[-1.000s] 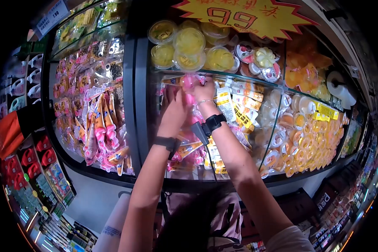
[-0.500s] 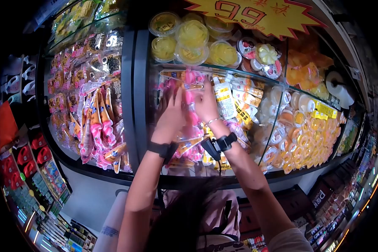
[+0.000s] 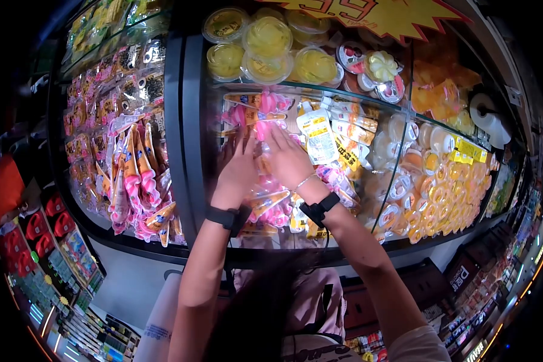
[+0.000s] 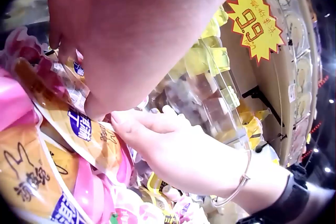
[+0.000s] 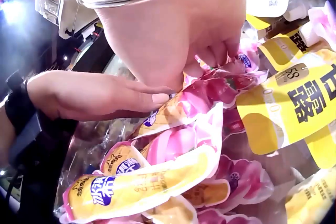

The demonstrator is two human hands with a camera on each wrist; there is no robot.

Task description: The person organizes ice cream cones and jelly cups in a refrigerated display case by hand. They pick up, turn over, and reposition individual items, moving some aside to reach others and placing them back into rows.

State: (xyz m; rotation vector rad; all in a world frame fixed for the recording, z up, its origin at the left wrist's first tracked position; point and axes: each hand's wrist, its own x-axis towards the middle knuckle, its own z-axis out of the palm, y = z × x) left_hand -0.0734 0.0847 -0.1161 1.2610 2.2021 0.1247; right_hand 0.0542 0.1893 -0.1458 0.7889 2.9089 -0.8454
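Observation:
Pink-and-orange ice-cream-cone-shaped packs [image 3: 265,105] lie in the middle bin, their clear wrappers showing in both wrist views. My left hand [image 3: 235,175] is over the left side of the packs, fingers extended forward. Beside it my right hand [image 3: 289,160], with a bracelet above the wrist strap, rests its fingers on a pink pack at the back. In the left wrist view, a cone pack [image 4: 79,121] lies under my left fingers, and the right thumb almost meets them. A nearer cone pack [image 5: 142,184] lies below both hands in the right wrist view.
White-and-yellow pouches [image 3: 318,142] lie right of my right hand. A glass divider [image 3: 389,181] separates them from small jelly cups [image 3: 440,193]. Yellow round tubs [image 3: 268,39] stand behind, under a price sign [image 3: 368,12]. A dark post [image 3: 190,139] borders the left side.
Both hands have come back toward the body from the bin's far end. The right hand has let go of a pink pack there and its fingers have straightened. The head view has shifted slightly.

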